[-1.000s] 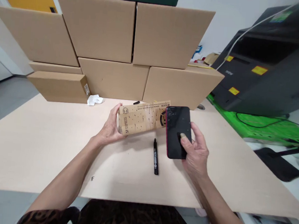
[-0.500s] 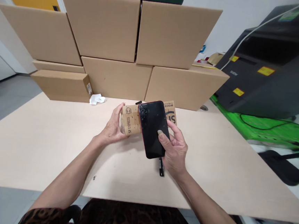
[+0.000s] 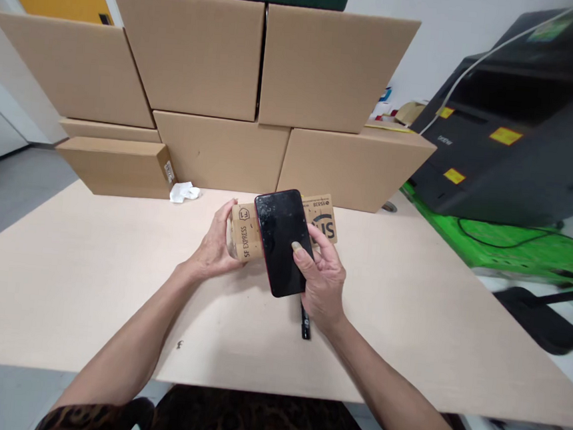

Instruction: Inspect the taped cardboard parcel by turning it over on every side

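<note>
In my right hand [image 3: 324, 278] is a black smartphone [image 3: 282, 245] with a red edge, its dark screen facing up and my thumb across it. Specks or cracks mark the upper part of the screen. My left hand [image 3: 214, 242] grips the left end of a small cardboard box [image 3: 247, 235] printed "SF EXPRESS". The phone hangs over the middle of the box and hides it, while its open flap [image 3: 321, 218] shows to the right. On the table below my right hand lies a black marker pen [image 3: 306, 324], partly covered by the hand.
Large cardboard boxes [image 3: 216, 152] are stacked along the back of the table [image 3: 84, 291]. A flatter box [image 3: 115, 166] and crumpled white paper [image 3: 185, 193] are at the back left. On the right stand a dark printer [image 3: 497, 153] and a green surface [image 3: 489, 249].
My right hand has moved the phone slightly left and up, so more of the flap and pen shows. My left hand keeps its grip on the box.
</note>
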The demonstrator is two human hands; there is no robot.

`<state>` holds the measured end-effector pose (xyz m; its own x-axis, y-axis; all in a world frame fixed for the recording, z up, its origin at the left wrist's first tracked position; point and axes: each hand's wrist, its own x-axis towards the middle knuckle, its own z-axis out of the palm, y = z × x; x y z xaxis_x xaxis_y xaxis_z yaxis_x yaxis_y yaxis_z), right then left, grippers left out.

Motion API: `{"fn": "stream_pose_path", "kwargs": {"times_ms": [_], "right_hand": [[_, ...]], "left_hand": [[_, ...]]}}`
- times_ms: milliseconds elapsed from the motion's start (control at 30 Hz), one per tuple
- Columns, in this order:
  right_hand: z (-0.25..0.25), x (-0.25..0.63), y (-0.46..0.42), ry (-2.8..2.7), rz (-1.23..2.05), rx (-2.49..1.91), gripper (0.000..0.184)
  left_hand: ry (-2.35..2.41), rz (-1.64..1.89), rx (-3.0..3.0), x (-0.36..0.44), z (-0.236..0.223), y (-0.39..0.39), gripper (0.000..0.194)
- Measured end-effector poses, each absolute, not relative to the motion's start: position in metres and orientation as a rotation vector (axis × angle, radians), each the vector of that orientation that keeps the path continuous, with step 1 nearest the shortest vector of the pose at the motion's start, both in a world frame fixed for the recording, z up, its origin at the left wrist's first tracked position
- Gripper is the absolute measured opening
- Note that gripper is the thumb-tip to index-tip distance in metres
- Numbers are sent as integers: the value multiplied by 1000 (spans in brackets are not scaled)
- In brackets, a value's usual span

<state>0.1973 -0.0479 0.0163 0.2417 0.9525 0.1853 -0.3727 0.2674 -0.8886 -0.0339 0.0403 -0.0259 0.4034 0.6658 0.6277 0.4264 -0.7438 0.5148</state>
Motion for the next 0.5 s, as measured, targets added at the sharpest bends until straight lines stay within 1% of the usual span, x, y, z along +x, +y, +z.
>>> {"fn": "stream_pose_path", "kwargs": {"times_ms": [367, 500], "right_hand": [[15, 204, -47, -841, 1028, -884, 59], [18, 228, -42, -781, 867, -886, 62]], "left_hand": [[985, 1231, 2361, -34, -22, 36, 136], [974, 1232, 2369, -34, -24, 38, 139]]}}
